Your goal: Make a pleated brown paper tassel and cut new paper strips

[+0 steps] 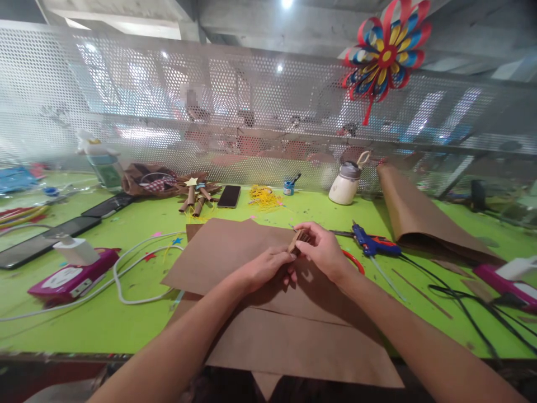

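Observation:
Between my two hands is a small bundle of folded brown paper [296,242], held above several brown paper sheets [226,252]. My left hand [271,268] pinches its lower left end, with the other fingers curled underneath. My right hand [321,246] closes on its upper right side with thumb and fingertips. Part of the bundle is hidden by the fingers. Just right of my right hand lie a red-handled tool [354,261], mostly covered, and a blue glue gun [373,242].
Behind are a phone [229,196], yellow paper shreds [265,197], a small blue jar [288,187] and a white bottle [344,183]. Brown paper rolls [197,200] lie left of the phone. A purple power strip [73,277] with white cable sits left; folded brown paper [423,218] stands right.

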Demonstrator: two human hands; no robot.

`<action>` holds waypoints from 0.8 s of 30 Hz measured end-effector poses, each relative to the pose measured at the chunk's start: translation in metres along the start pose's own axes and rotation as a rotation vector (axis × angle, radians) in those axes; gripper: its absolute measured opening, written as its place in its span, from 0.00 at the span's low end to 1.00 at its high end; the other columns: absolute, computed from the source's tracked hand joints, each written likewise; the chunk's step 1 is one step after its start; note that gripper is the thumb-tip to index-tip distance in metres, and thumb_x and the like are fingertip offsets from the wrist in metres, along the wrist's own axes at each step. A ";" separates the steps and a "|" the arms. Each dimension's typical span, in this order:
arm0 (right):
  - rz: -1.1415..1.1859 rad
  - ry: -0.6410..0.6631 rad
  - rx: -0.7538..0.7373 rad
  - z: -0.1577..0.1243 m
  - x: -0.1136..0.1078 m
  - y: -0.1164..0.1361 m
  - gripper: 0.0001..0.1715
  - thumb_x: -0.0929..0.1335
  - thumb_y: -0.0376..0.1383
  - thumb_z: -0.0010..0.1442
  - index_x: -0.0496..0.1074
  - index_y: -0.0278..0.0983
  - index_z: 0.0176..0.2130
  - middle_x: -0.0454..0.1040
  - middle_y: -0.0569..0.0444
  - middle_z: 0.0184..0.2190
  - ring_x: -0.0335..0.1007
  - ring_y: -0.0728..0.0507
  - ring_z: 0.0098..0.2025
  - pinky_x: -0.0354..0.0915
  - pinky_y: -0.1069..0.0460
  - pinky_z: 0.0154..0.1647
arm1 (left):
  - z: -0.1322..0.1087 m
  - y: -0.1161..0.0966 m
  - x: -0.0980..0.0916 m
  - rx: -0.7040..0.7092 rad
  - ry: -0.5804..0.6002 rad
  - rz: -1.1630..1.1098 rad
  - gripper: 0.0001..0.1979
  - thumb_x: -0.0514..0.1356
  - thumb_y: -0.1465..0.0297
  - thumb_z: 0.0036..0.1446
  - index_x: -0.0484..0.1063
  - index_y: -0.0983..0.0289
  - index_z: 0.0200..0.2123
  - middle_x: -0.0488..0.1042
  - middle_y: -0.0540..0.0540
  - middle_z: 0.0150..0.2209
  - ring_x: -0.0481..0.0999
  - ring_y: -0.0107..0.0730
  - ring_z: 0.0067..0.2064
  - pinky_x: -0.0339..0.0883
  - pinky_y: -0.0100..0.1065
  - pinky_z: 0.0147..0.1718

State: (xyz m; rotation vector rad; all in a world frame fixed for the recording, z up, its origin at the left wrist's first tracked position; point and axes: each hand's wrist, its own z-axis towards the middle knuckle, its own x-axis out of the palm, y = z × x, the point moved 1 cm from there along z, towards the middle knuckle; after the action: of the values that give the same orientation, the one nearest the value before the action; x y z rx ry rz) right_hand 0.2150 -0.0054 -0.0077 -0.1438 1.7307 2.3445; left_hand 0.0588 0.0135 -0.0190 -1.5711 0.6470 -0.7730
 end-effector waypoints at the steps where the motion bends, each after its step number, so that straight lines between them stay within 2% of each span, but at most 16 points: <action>1: -0.019 0.000 -0.009 -0.001 0.001 0.000 0.20 0.67 0.33 0.48 0.66 0.37 0.43 0.70 0.58 0.28 0.64 0.49 0.27 0.63 0.54 0.27 | 0.000 0.000 0.001 0.002 -0.010 0.016 0.09 0.53 0.66 0.54 0.68 0.66 0.30 0.72 0.55 0.23 0.67 0.27 0.22 0.61 0.29 0.23; 5: -0.143 -0.010 -0.032 -0.006 0.005 0.004 0.25 0.68 0.30 0.45 0.65 0.38 0.45 0.71 0.58 0.29 0.66 0.48 0.29 0.64 0.53 0.32 | -0.001 0.001 0.003 0.004 -0.040 0.063 0.08 0.52 0.68 0.54 0.66 0.66 0.28 0.71 0.55 0.24 0.67 0.26 0.22 0.60 0.29 0.22; 9: -0.187 -0.082 -0.032 -0.007 0.007 0.004 0.24 0.68 0.30 0.43 0.66 0.38 0.44 0.70 0.58 0.28 0.66 0.48 0.28 0.63 0.53 0.31 | 0.000 0.002 0.005 0.045 -0.035 0.016 0.06 0.54 0.68 0.53 0.65 0.65 0.28 0.70 0.53 0.24 0.69 0.26 0.24 0.62 0.28 0.23; 13: -0.057 -0.120 -0.028 -0.004 0.004 -0.002 0.20 0.67 0.32 0.45 0.65 0.37 0.41 0.68 0.59 0.26 0.64 0.48 0.27 0.63 0.53 0.30 | 0.002 0.003 0.004 0.075 -0.042 -0.050 0.09 0.55 0.65 0.55 0.65 0.65 0.31 0.71 0.54 0.24 0.70 0.28 0.24 0.64 0.28 0.23; 18: 0.142 -0.117 -0.004 -0.002 -0.001 0.001 0.19 0.67 0.31 0.44 0.64 0.38 0.39 0.67 0.59 0.27 0.62 0.49 0.27 0.62 0.54 0.26 | 0.002 0.000 0.001 0.089 -0.009 0.015 0.14 0.54 0.60 0.58 0.66 0.66 0.35 0.73 0.56 0.26 0.72 0.28 0.24 0.66 0.29 0.23; 24: 0.262 -0.084 0.043 0.002 -0.009 0.003 0.16 0.67 0.33 0.46 0.67 0.37 0.39 0.67 0.58 0.29 0.62 0.50 0.27 0.61 0.55 0.25 | 0.001 -0.002 0.002 0.021 0.035 -0.018 0.14 0.53 0.58 0.60 0.63 0.65 0.36 0.72 0.54 0.25 0.71 0.27 0.22 0.60 0.26 0.18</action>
State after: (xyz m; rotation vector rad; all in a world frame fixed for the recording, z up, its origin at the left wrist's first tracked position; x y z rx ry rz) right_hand 0.2234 -0.0054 -0.0028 0.1984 1.8559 2.4470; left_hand 0.0602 0.0129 -0.0172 -1.5490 0.6493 -0.8199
